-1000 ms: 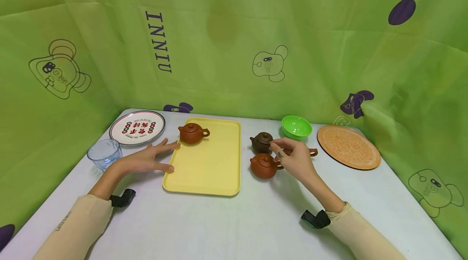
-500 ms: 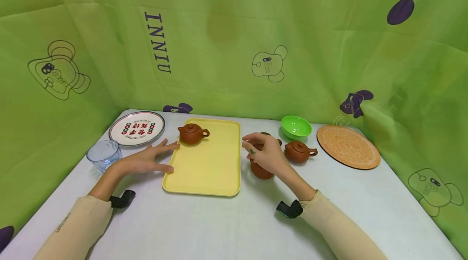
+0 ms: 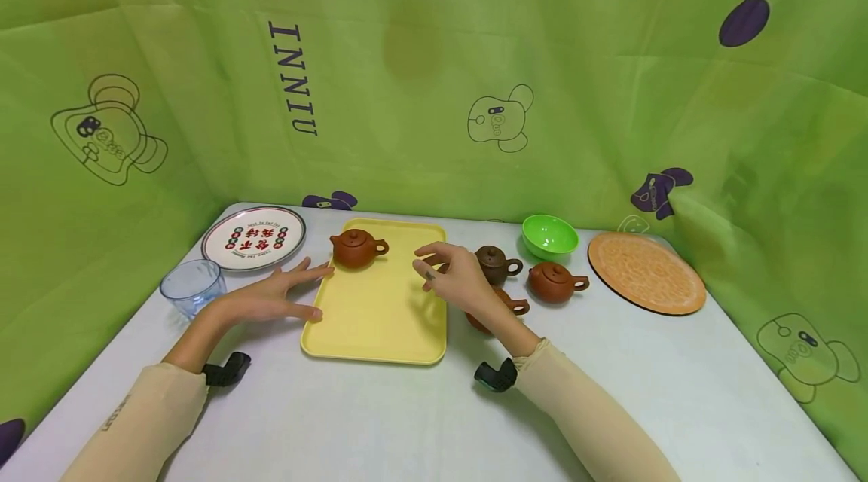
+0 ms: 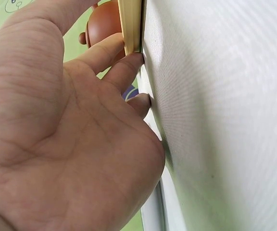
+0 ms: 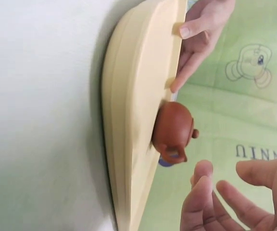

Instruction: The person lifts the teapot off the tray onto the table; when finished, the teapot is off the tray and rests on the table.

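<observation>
My left hand (image 3: pixel 267 295) lies at the left edge of the yellow tray (image 3: pixel 373 320), with spread, fairly straight fingers and fingertips touching the rim. A reddish-brown teapot (image 3: pixel 356 249) stands upright near the tray's far left corner, its handle pointing right. Over the tray's right side hovers my right hand (image 3: pixel 457 279); in the right wrist view its loosely bent fingers (image 5: pixel 198 199) hold nothing and are apart from the teapot. Right of the tray are a dark brown teapot (image 3: pixel 493 269), a reddish-brown teapot (image 3: pixel 477 324) partly hidden by my right wrist, and another reddish-brown teapot (image 3: pixel 552 283).
A white printed plate (image 3: pixel 254 239) and a clear bluish glass bowl (image 3: pixel 193 288) are at the left. Behind the right-hand teapots stands a green bowl (image 3: pixel 550 237), with an orange round mat (image 3: pixel 647 273) at the far right. Green printed cloth (image 3: pixel 407 90) encloses the table.
My right hand has moved left from the teapots to above the tray's right side, uncovering the dark brown and right-hand teapots. My left hand and the tray have stayed put.
</observation>
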A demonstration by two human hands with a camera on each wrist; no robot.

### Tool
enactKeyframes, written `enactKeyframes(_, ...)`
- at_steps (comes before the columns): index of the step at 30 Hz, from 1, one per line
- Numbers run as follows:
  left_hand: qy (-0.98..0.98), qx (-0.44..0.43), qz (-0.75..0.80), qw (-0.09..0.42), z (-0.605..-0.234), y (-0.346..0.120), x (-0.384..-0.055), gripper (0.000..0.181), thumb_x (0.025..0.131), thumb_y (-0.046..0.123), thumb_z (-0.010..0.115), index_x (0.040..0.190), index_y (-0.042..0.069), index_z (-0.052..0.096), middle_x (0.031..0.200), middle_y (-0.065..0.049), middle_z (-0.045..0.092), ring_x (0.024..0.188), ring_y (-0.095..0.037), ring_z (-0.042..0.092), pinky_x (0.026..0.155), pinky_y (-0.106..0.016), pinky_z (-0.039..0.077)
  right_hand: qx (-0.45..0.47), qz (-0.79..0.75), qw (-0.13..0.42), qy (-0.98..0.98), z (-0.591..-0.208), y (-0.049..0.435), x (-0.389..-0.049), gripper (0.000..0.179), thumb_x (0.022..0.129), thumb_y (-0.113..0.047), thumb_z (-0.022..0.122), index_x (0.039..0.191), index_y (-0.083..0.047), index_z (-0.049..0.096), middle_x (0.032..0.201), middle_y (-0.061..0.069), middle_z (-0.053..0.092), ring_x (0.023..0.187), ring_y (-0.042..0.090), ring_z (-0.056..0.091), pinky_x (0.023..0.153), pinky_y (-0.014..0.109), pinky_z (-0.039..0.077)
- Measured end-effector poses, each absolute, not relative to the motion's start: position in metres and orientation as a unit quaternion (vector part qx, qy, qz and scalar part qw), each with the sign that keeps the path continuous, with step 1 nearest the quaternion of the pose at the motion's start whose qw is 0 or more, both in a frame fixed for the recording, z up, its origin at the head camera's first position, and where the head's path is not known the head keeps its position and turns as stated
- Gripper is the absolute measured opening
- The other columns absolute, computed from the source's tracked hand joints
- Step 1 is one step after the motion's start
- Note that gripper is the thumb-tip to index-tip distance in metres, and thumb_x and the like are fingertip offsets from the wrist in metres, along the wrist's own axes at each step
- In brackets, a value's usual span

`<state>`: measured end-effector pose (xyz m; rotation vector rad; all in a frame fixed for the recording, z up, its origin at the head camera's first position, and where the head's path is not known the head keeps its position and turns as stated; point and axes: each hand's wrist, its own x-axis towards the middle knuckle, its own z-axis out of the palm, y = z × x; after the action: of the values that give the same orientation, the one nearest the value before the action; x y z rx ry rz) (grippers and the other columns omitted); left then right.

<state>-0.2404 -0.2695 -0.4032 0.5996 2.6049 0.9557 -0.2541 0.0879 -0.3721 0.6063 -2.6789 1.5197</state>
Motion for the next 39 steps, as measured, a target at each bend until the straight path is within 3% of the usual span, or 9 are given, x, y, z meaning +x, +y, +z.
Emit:
enactKeyframes(6,0.909,0.209,0.330,0.149,-0.405,-0.269,-0.241,0.088,0.092,0.045,0.079,0.165,0.017,0.040,0.177,-0.022,0.016,0.161,-0.059,-0.005,0.122,-0.082,-0.015,0.188,0.479,-0.017,-0.857,-0.376,0.074,-0.262,0.031,0.103,-0.029,0.070,0.131,-0.015,0.073,0.119,0.010,0.080,0.076,0.017,0.077,0.064,0.025,0.058)
enactKeyframes(21,0.910,0.218,0.324,0.139,-0.405,-0.270,-0.242,0.089,0.091,0.045,0.080,0.164,0.015,0.040,0.176,-0.020,0.022,0.163,-0.055,0.002,0.123,-0.081,-0.014,0.174,0.462,-0.042,-0.869,-0.372,0.042,-0.280,0.043,0.106,-0.029,0.067,0.144,-0.010,0.065,0.134,0.016,0.074,0.084,0.028,0.081,0.059,0.023,0.055)
enactKeyframes(32,0.910,0.215,0.323,0.144,-0.405,-0.270,-0.242,0.089,0.092,0.044,0.080,0.164,0.014,0.039,0.176,-0.021,0.020,0.162,-0.056,0.000,0.123,-0.081,-0.014,0.152,0.486,-0.057,-0.859,-0.381,0.031,-0.294,0.042,0.105,-0.024,0.068,0.143,-0.006,0.065,0.128,0.022,0.075,0.079,0.031,0.081,0.066,0.035,0.067)
enactKeyframes(39,0.910,0.214,0.325,0.144,-0.404,-0.270,-0.242,0.089,0.092,0.044,0.080,0.165,0.014,0.039,0.177,-0.021,0.019,0.162,-0.058,-0.001,0.123,-0.081,-0.014,0.144,0.489,-0.058,-0.858,-0.392,0.025,-0.304,0.038,0.107,-0.024,0.065,0.142,-0.009,0.066,0.111,0.022,0.080,0.070,0.028,0.080,0.059,0.029,0.064)
